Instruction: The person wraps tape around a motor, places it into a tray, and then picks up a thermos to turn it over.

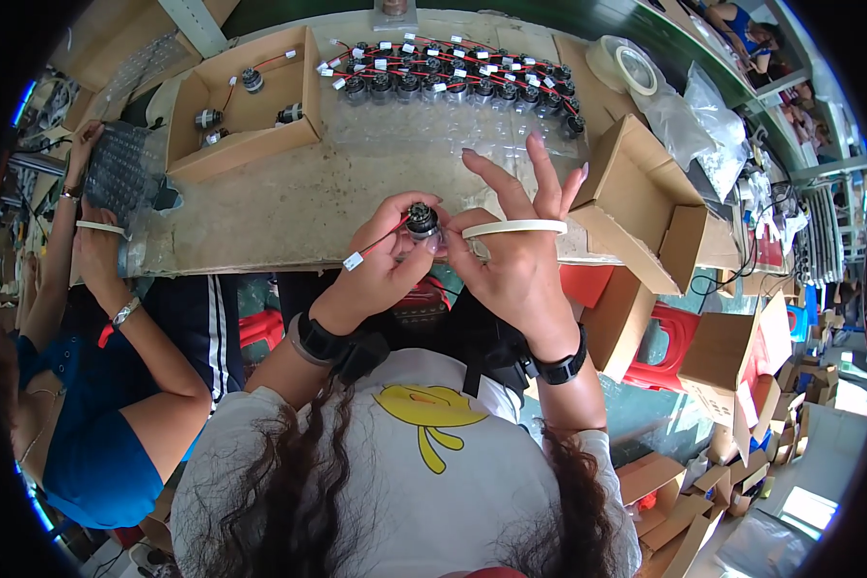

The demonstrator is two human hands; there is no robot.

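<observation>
Steadying the small black-and-silver cylindrical part (421, 220) well is mostly the left hand's (380, 255) work; it is closed around the part, just over the near edge of the surface (260, 217); the right hand (515, 265) is just beside it, thumb and index fingertip pinched together, other fingers raised and spread; what lies in that pinch is too small to tell. A narrow pale ring (515, 228), seemingly a tape roll, sits across the right fingers; the step looks like fine fingertip work on the part's side, so I would keep the part upright, turn it with the left fingers, and let the red and black wires (387, 236) with their white connector (354, 261) hang clear, as they do.

Farther back, similar wired parts (458, 82) stand in close rows by clear plastic trays (385, 125); a shallow cardboard box (250, 156) on the left holds a few more; on the right are an open carton (636, 183), tape rolls (636, 69) and plastic bags (713, 116); a co-worker's hands (101, 246) are at the left; red stools (660, 347) and more cartons fill the room.
</observation>
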